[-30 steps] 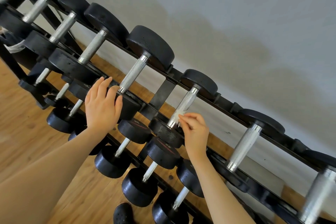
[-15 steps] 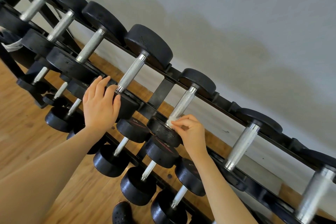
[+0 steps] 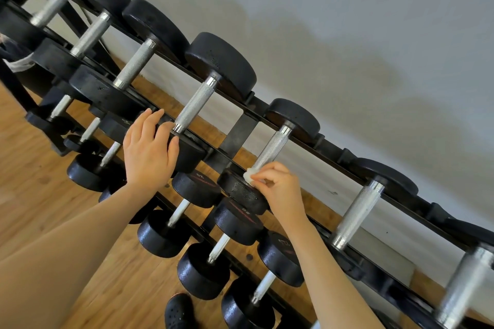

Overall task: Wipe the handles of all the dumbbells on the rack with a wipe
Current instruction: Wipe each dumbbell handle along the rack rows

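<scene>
A black rack [image 3: 242, 129] carries rows of black dumbbells with knurled silver handles, running from upper left to lower right. My right hand [image 3: 280, 188] pinches a small white wipe [image 3: 249, 176] against the lower end of one top-row handle [image 3: 270, 148], just above that dumbbell's near head [image 3: 240, 191]. My left hand [image 3: 148, 149] lies flat, fingers spread, on the near head of the neighbouring dumbbell to the left, beside its handle [image 3: 193, 107]. It holds nothing.
More top-row handles lie to the right [image 3: 357, 214] and to the left [image 3: 135, 64]. Smaller dumbbells [image 3: 203, 270] fill the lower tiers. A grey wall [image 3: 347, 35] backs the rack. A black shoe [image 3: 177, 311] stands on the wooden floor [image 3: 32, 195].
My right hand has slid down the handle to its lower end by the near head, and the wipe now shows at my fingertips. My left hand stays on the neighbouring dumbbell head.
</scene>
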{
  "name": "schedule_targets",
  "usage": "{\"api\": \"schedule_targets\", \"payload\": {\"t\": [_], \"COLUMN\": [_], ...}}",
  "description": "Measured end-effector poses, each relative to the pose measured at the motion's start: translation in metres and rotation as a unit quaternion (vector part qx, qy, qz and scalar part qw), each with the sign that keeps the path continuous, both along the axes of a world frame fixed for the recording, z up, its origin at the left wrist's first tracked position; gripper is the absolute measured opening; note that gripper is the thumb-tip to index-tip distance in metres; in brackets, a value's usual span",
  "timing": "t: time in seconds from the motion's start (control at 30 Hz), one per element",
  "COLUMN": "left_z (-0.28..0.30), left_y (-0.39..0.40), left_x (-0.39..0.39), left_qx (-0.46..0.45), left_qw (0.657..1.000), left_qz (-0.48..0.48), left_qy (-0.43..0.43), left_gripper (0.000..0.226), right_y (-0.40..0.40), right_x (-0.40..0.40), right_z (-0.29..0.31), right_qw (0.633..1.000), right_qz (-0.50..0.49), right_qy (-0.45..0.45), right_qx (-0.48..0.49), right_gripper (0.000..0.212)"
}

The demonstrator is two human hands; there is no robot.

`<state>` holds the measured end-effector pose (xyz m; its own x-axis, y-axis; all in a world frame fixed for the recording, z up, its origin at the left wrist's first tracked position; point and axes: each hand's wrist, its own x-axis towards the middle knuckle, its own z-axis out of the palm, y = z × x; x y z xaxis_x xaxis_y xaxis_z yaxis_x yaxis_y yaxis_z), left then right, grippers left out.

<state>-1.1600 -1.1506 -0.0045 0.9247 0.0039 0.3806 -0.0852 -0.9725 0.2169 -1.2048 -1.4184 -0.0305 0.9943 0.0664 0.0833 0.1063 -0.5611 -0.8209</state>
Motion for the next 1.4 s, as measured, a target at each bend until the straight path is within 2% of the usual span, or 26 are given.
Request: {"api": "schedule_targets", "payload": {"t": [0.2,0.33,0.53,0.67,0.87,0.97,1.17,1.3,1.4], "left_z": [0.001,0.001,-0.001,-0.002,-0.002,-0.002,-0.003,-0.003,-0.002], "left_y": [0.000,0.000,0.001,0.001,0.002,0.002,0.004,0.004,0.003], "left_x": [0.000,0.000,0.001,0.001,0.002,0.001,0.001,0.002,0.002], "left_qx": [-0.002,-0.001,0.013,0.016,0.015,0.019,0.032,0.034,0.032], "left_qw": [1.000,1.000,1.000,1.000,1.000,1.000,0.999,0.999,1.000], "left_qz": [-0.001,0.003,0.003,0.007,0.002,0.002,0.001,0.001,0.001], "left_qy": [0.000,0.001,0.002,-0.002,-0.012,-0.006,-0.006,-0.003,-0.001], "left_gripper": [0.041,0.041,0.042,0.041,0.041,0.041,0.042,0.042,0.042], "right_y": [-0.009,-0.002,0.000,0.001,0.005,0.009,-0.003,0.010,0.013], "right_x": [-0.008,-0.004,0.014,0.013,0.029,0.034,0.022,0.034,0.032], "right_z": [-0.002,0.005,0.019,0.028,0.036,0.044,0.044,0.045,0.043], "right_qw": [0.999,0.999,0.992,0.974,0.945,0.928,0.951,0.927,0.936], "right_qz": [-0.034,-0.025,0.065,0.143,0.217,0.262,0.240,0.252,0.229], "right_qy": [0.011,-0.028,-0.029,-0.051,-0.008,0.007,0.001,0.041,0.032], "right_qx": [0.022,-0.019,-0.101,-0.168,-0.243,-0.265,-0.195,-0.274,-0.264], "right_gripper": [0.016,0.016,0.018,0.021,0.024,0.019,0.016,0.026,0.025]}}
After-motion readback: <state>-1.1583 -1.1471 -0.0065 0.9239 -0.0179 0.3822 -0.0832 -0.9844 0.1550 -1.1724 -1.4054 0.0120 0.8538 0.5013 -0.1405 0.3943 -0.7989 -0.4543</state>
